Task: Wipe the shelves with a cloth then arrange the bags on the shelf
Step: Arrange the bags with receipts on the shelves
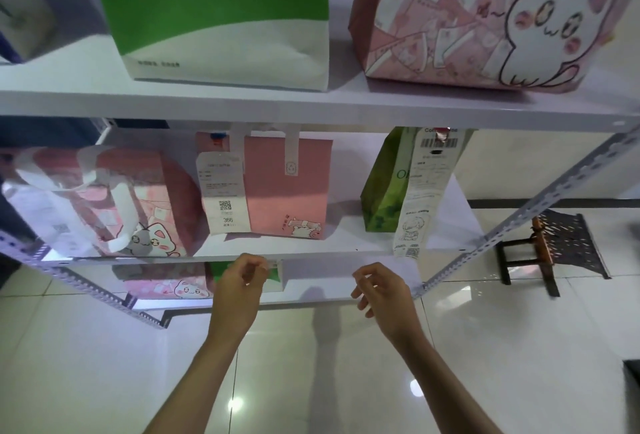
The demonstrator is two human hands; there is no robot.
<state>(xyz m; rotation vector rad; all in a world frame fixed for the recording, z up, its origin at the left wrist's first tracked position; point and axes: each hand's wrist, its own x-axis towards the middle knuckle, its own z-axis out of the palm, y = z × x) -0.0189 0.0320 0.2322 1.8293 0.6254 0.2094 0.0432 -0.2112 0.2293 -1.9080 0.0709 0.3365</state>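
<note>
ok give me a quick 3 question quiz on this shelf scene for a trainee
1. True or false: the left hand holds a cloth.
2. Which bag stands beside the green bag on the top shelf? A) pink cat bag B) black bag C) blue bag
3. What hangs down the front of the middle shelf's small green bag?

Key: 1 false; 2 A; 3 a long receipt.

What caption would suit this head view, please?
Both hands, left and right, reach toward the bottom shelf below bag-filled shelves.
</note>
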